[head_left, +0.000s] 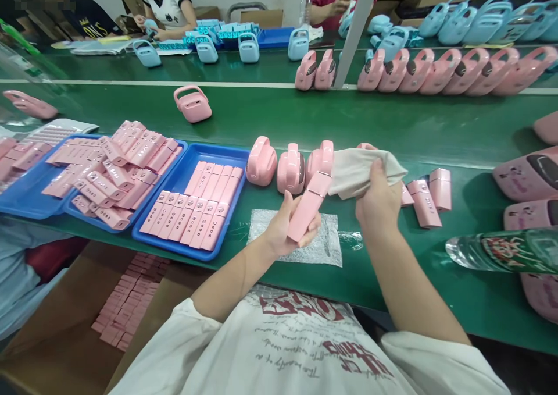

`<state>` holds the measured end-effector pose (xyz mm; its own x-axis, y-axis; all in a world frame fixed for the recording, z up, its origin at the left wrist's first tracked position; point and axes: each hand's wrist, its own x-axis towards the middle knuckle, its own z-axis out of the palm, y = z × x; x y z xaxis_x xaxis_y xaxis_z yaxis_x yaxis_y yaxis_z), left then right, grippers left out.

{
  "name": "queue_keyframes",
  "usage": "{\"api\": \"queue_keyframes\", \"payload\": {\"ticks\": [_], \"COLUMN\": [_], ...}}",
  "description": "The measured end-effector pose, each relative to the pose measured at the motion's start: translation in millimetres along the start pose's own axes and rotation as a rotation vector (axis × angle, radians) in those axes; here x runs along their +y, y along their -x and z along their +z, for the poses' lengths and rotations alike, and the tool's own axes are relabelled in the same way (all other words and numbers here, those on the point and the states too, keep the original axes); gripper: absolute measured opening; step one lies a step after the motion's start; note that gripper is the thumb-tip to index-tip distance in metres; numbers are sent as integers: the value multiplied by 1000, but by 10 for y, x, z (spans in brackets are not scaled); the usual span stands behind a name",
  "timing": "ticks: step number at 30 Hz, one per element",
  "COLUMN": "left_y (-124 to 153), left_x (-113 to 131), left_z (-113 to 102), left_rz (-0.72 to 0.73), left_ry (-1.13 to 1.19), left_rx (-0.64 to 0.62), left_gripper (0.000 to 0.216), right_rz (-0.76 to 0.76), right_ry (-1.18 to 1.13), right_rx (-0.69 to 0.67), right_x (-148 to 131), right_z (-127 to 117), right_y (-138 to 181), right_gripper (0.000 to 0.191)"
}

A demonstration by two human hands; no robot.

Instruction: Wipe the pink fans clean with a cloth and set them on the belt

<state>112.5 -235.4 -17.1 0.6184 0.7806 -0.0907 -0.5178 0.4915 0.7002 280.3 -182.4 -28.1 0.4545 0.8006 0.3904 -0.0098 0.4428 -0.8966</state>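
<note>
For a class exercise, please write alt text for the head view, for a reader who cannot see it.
A person's left hand holds a slim pink block while the right hand grips a pale cloth close by, above a green table. At left, blue trays hold more pink blocks; other people work across the table.

Head cam; faces fwd/down; bench nr.

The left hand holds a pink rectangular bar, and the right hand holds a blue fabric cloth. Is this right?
No: the head view shows an off-white fabric cloth, not a blue one, in the right hand. The left hand holds the pink rectangular bar.
</note>
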Motion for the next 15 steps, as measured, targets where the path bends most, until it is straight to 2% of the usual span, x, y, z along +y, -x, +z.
{"api": "queue_keyframes", "payload": {"ticks": [1,3,6,8,11,13,15], "left_y": [2,-4,-26,-39,-54,-65,-76], "left_x": [-4,-4,2,-1,-28,-61,-94], "left_z": [1,4,13,21,29,30,24], "left_rz": [0,-12,-31,-71,-112,-109,-69], "left_ry": [21,81,186,213,205,170,127], "left_rx": [-2,57,185,186,121,97,136], "left_gripper": [63,55,43,44,51,57,57], "right_rz": [75,157,182,113,-71,-199,-324], "right_ry": [-79,-157,-100,-29,86,162,218], "right_rx": [71,126,34,-57,-195,-326,-491], "right_x": [-12,-60,-155,-212,-275,-292,-278], "right_z": [-15,-35,-39,-28,0,18,22], "right_y": [-46,-31,151,276,409,482,549], "right_gripper": [31,34,36,35,31,33,38]}}
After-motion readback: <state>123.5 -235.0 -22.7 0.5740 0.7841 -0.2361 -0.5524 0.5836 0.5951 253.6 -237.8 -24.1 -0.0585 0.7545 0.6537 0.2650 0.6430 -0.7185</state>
